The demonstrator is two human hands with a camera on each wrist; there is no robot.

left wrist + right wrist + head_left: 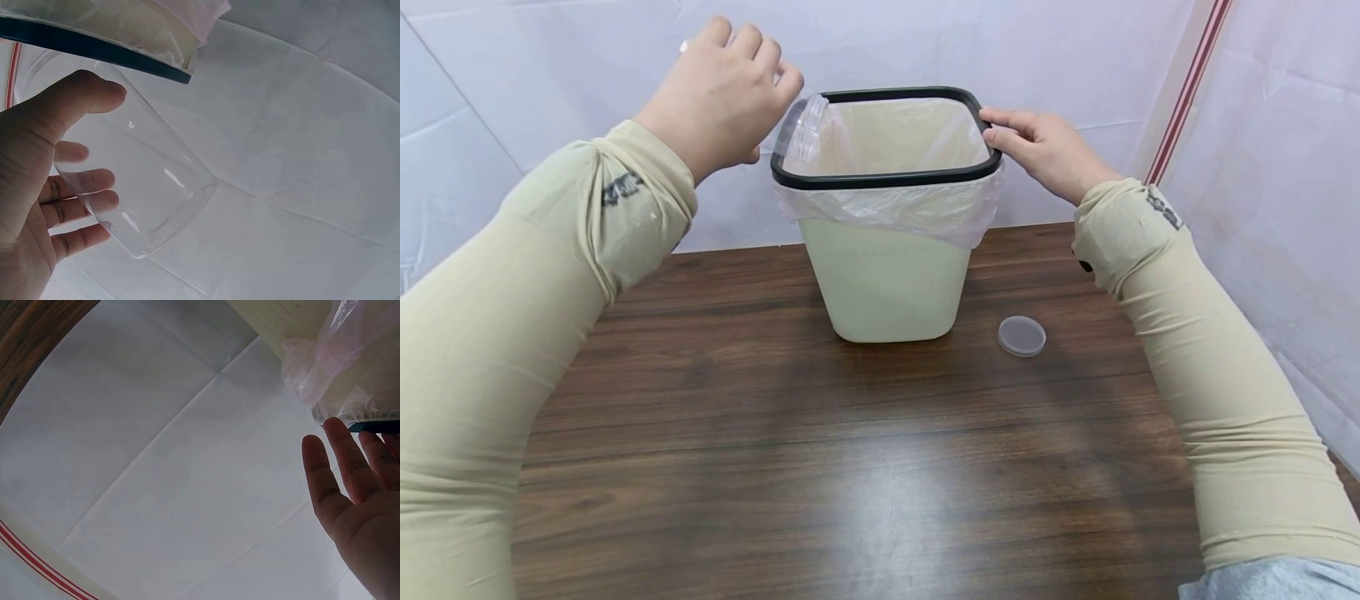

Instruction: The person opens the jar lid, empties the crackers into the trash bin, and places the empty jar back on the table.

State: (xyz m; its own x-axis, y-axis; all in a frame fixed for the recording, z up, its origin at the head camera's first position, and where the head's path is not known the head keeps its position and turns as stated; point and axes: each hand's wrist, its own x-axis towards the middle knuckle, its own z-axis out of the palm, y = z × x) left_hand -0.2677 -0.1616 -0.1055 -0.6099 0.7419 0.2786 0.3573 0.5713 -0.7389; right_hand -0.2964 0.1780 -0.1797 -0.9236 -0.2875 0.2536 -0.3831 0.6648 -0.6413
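In the head view my left hand point(722, 100) is raised at the left of a pale green trash bin point(887, 279). It grips a clear plastic jar point(147, 169), thumb on one side and fingers on the other. The jar is tilted, its ridged mouth over the left part of the bin's black rim point(887, 179). No contents show through the jar's wall in the left wrist view. My right hand point(1045, 150) touches the rim at the right corner with thumb and forefinger. Its other fingers point(353, 465) extend, nearly straight, beside the bag-covered edge.
A thin pinkish plastic bag point(917, 212) lines the bin and folds down outside it. A round clear lid point(1022, 336) lies on the dark wooden table point(737, 467), right of the bin. White sheeting point(625, 67) hangs behind, with a red-striped edge at the right.
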